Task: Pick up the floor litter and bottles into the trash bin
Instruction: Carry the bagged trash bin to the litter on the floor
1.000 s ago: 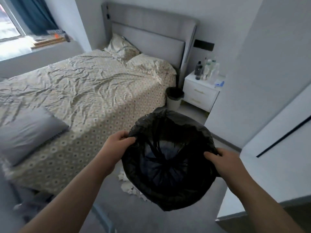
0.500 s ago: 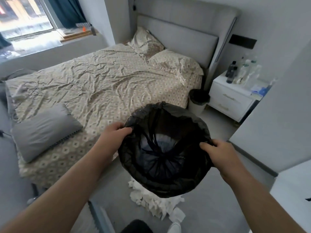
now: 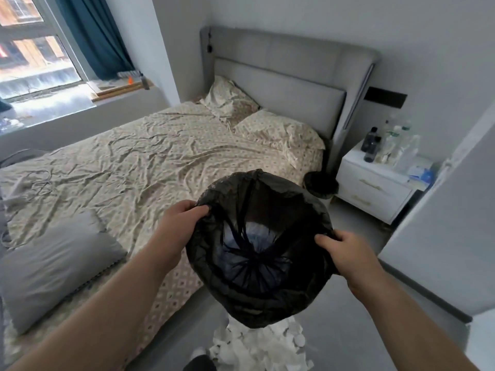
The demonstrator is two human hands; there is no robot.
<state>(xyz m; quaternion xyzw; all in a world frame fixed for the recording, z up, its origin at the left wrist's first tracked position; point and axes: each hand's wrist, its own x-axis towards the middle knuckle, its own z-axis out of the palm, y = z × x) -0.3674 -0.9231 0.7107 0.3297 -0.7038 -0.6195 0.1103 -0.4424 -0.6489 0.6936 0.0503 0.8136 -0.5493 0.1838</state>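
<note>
In the centre of the frame, a trash bin (image 3: pixel 257 306) lined with a black bag is held up off the floor, its mouth tipped toward the camera so the gathered folds of the liner show inside. The left hand (image 3: pixel 182 223) grips the rim on the bin's left side, fingers curled over the edge of the black plastic. The right hand (image 3: pixel 345 253) grips the opposite rim at centre right, its fingers likewise curled round the liner's edge.

At the bottom centre, just below the held bin, a heap of white paper litter (image 3: pixel 257 346) lies on the grey floor (image 3: pixel 348 317) beside the bed.

The bed (image 3: pixel 160 162) fills the left and middle of the frame, covered by a wrinkled patterned sheet, with two matching pillows (image 3: pixel 278 129) against a grey padded headboard (image 3: pixel 281 73). A grey cushion (image 3: pixel 53 266) lies on the bed at lower left.

At centre right stands a white nightstand (image 3: pixel 372 194) with several bottles (image 3: pixel 372 145) grouped on its top, some dark and some clear. A second small bin with a black liner (image 3: pixel 320 184) sits on the floor between the bed and the nightstand. In the upper left, a window (image 3: pixel 29 57) with a dark teal curtain (image 3: pixel 93 36) lets in daylight.
</note>
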